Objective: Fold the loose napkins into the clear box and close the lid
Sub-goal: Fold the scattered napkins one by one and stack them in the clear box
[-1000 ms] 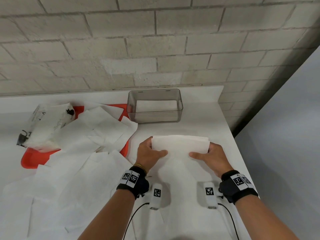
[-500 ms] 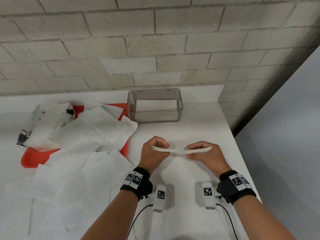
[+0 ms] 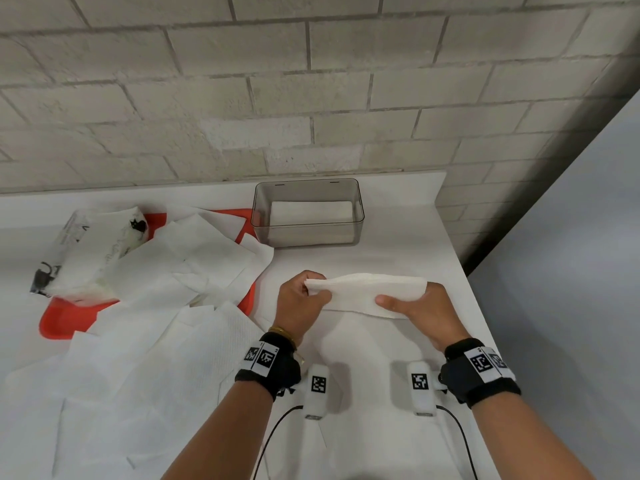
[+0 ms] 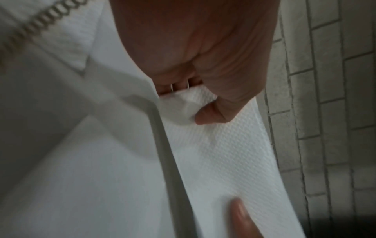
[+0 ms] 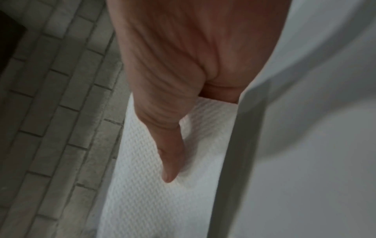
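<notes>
Folded napkin (image 3: 367, 295) held clear of the worktop (image 3: 408, 258) near its right edge, stretched flat between both hands as a narrow strip. Left hand (image 3: 300, 303) pinching the left end, thumb on top and fingers (image 4: 179, 86) curled beneath; right hand (image 3: 424, 311) gripping the right end the same way, thumb (image 5: 170, 162) laid along the embossed paper. Judged step: fold finished, carry to the box (image 3: 307, 212) about to start. Box standing open at the back edge against the brick wall, just beyond the hands, with a white stack already inside; no lid seen in any view. Next move likely to call for a short reach forward, strip kept level and taut, lined up with the box's long side, then lowered onto the stack before letting go. Many loose napkins (image 3: 194, 268) spread over the left half of the worktop and across a red tray (image 3: 69, 318), beside a torn wrapper (image 3: 86, 251), so task judged far from done.
</notes>
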